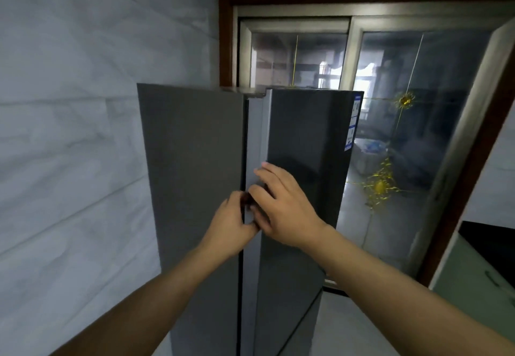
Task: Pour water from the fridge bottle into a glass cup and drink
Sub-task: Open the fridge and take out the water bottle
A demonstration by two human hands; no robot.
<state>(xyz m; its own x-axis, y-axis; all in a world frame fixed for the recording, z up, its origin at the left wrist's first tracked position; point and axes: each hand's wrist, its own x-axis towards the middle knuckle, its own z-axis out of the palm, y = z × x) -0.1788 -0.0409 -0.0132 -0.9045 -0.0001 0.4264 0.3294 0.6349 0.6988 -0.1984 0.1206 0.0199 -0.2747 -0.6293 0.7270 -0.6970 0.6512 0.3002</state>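
Fridge bottle and glass cup are not in view; judge the bottle to be behind the doors of the tall dark-grey two-door fridge (301, 160), since the task names it as the source. The task stands at its first step: opening the fridge.

Your left hand (232, 221) sits at the vertical seam between the matte grey left door (192, 160) and the glossy dark right door (309, 143). Its fingers curl into the seam, so this grip is closed around a door edge; which door it has hold of cannot be told, because your right hand overlaps it. Your right hand (284, 205) lies just beside and partly over the left, fingers loosely bent against the pale inner edge of the right door. Whether it grasps that edge or only rests on it cannot be told.

The right door stands slightly ajar, showing a pale strip along its inner edge. Both hands meet at the seam because no handle shows on either door face; the edge looks to be the only purchase.

Behind the fridge, a sliding glass door in a brown wooden frame (418, 132) stands near the right door's swing. A pale green bench (473, 277) shows at far right. Pull steadily and keep your fingers out of the gap.
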